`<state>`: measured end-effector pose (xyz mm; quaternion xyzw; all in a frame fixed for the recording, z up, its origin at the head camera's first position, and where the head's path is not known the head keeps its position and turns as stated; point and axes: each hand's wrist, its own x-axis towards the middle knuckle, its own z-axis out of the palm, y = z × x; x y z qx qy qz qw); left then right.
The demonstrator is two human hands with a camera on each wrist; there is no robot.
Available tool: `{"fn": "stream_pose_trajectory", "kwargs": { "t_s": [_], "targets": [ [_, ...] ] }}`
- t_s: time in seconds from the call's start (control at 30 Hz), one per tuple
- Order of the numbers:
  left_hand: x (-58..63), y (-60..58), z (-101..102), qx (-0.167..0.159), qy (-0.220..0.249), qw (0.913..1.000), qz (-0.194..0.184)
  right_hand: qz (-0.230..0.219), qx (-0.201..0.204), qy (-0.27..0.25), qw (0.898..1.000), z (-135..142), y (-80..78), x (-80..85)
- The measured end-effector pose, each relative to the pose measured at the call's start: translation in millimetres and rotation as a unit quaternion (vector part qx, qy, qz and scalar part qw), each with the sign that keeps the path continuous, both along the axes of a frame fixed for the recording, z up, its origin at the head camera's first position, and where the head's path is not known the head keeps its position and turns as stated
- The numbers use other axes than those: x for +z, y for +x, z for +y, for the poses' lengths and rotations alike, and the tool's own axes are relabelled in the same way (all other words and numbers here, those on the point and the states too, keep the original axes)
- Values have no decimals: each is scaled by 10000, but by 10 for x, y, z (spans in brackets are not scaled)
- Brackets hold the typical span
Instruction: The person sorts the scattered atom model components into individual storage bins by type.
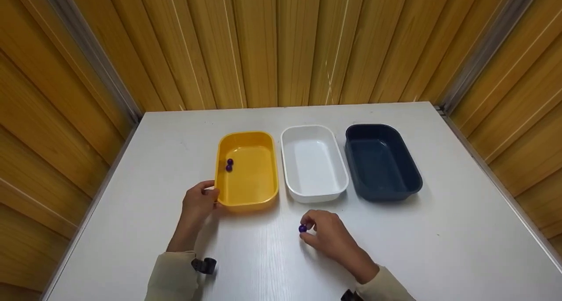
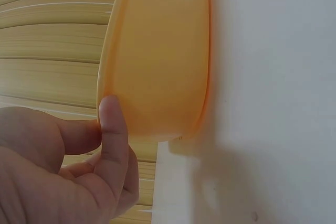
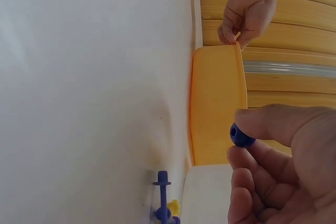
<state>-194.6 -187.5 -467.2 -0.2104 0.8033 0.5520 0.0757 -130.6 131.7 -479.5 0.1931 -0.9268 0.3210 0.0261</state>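
Observation:
At the near left corner of the yellow tray (image 1: 250, 200), my left hand (image 1: 199, 200) pinches the rim between thumb and fingers. Two purple beads (image 1: 229, 168) lie inside that tray along its left side. My right hand (image 1: 327, 233) holds another bead (image 3: 242, 135) between thumb and fingertips, in front of the white tray (image 1: 314, 195). This bead looks blue in the right wrist view, where a small hole shows in it. In the left wrist view the fingers (image 2: 113, 124) lie against the outside of the yellow wall.
A dark blue tray (image 1: 382, 193) stands right of the white one, completing a row on the white table (image 1: 263, 257). The right wrist view shows a blue peg-like piece (image 3: 163, 192) and a small yellow piece (image 3: 174, 206) on the table. Wood-patterned walls (image 1: 290, 46) surround the table.

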Motion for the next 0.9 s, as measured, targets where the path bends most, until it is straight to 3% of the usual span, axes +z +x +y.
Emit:
{"fn": "stream_pose_trajectory", "kwargs": {
  "t_s": [0.33, 0.63, 0.9],
  "targets": [
    [-16, 11, 1, 7, -1, 9997, 244, 465, 106, -176, 9987, -226, -202, 73],
    [-12, 4, 8, 99, 127, 9999, 13, 348, -32, -369, 9987, -475, -363, 143],
    [-19, 2, 2, 100, 172, 9998, 75, 348, -33, -576, 9977, -634, -496, 165]
  ]
}}
